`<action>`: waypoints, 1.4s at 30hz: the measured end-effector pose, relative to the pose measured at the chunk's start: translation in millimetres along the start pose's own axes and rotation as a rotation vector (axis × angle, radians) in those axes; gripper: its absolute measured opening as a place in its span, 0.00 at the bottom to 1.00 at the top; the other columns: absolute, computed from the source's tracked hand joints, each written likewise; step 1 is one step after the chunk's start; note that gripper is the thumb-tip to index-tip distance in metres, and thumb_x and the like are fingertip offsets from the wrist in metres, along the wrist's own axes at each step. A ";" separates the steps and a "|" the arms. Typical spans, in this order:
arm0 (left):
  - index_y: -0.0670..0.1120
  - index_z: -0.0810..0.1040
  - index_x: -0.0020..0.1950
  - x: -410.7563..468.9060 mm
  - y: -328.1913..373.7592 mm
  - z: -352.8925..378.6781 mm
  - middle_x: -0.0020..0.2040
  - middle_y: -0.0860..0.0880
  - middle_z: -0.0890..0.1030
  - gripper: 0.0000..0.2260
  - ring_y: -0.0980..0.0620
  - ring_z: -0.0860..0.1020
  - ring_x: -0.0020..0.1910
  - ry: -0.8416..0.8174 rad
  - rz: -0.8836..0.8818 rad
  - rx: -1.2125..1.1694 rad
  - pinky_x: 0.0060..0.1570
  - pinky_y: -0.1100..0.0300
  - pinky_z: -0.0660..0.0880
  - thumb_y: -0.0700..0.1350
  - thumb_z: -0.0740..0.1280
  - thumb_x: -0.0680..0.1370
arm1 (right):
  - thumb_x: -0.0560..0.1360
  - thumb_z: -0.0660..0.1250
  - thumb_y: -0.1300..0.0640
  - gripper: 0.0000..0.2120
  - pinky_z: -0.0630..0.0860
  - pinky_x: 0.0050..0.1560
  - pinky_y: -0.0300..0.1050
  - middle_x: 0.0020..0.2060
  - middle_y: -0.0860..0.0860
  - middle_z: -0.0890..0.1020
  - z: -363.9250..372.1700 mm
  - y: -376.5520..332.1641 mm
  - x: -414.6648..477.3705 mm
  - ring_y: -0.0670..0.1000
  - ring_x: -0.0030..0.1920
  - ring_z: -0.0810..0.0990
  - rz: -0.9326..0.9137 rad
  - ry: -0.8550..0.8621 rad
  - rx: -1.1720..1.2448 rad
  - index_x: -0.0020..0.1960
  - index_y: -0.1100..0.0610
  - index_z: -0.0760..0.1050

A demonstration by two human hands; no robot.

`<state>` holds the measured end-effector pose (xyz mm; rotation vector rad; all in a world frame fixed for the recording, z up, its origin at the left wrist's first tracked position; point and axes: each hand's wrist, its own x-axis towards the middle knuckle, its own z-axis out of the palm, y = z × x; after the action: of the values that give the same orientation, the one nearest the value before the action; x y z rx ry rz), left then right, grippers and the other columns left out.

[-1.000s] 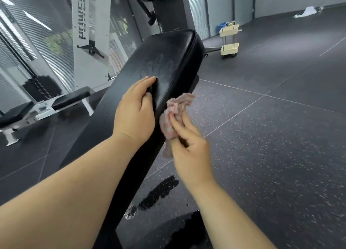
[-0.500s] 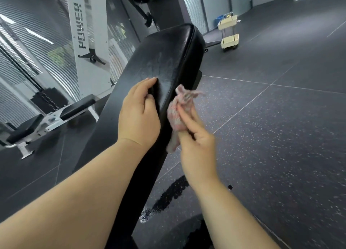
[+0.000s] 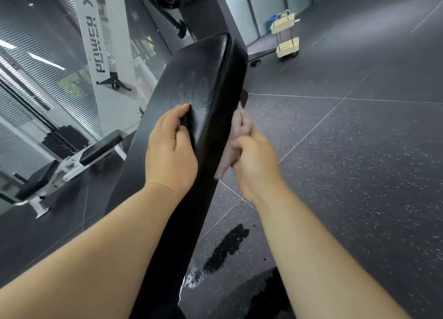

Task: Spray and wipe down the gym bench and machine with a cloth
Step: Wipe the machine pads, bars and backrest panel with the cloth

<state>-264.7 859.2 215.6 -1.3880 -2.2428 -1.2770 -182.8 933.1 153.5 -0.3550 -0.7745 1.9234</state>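
A long black padded bench [image 3: 203, 83] runs from the bottom centre up and away, its top faintly streaked. My left hand [image 3: 171, 150] grips the pad's left edge, fingers curled over it with the tips on the top surface. My right hand [image 3: 254, 160] holds a pinkish cloth [image 3: 231, 148] and presses it flat against the pad's right side face. Most of the cloth is hidden between my hand and the pad. No spray bottle is in view.
A white POWER X machine upright [image 3: 105, 50] stands at the left with a second small bench [image 3: 98, 148] and a weight stack. A dark machine column [image 3: 203, 14] rises behind the pad. A cream trolley [image 3: 286, 37] stands far right. Wet patches [image 3: 225, 249] darken the rubber floor.
My right hand has slid the cloth along the pad's side edge and flattened it against the pad. The left hand keeps its grip. The view has shifted closer and lower.
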 end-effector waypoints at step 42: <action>0.58 0.76 0.66 -0.1 0.7 -15.8 0.71 0.61 0.72 0.22 0.65 0.66 0.71 -0.121 -0.175 -0.369 0.72 0.67 0.58 0.35 0.57 0.81 | 0.79 0.59 0.65 0.23 0.58 0.74 0.37 0.76 0.45 0.62 6.3 -33.7 -24.0 0.44 0.77 0.57 -0.593 0.043 -0.652 0.70 0.47 0.72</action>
<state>-268.0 847.3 225.4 -1.4421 -2.3359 -1.7851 -151.7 919.9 178.2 -0.4881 -1.3042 1.0769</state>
